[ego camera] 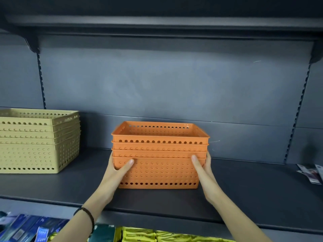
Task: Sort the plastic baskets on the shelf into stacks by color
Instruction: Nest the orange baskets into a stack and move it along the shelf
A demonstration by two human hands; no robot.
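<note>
A dark grey shelf (244,189) runs the full width of the view, backed by a matching grey panel (157,81) and topped by another shelf board above. On the shelf's left end stands the stack of beige baskets (35,145), several nested together and partly cut off by the frame edge. Well apart from it, near the middle of the shelf and close to its front, sits the stack of orange baskets (160,163), four rims showing (all perforated with rows of round holes). The left hand (117,170) grips the orange stack's left side, thumb laid across the front face and fingers wrapped round the corner out of sight; the right hand (204,172) holds the right side the same way. Packaged goods (148,234) fill the level below. A few loose packets (312,173) lie at the shelf's far right. A dark bracelet (87,215) circles the left wrist.
</note>
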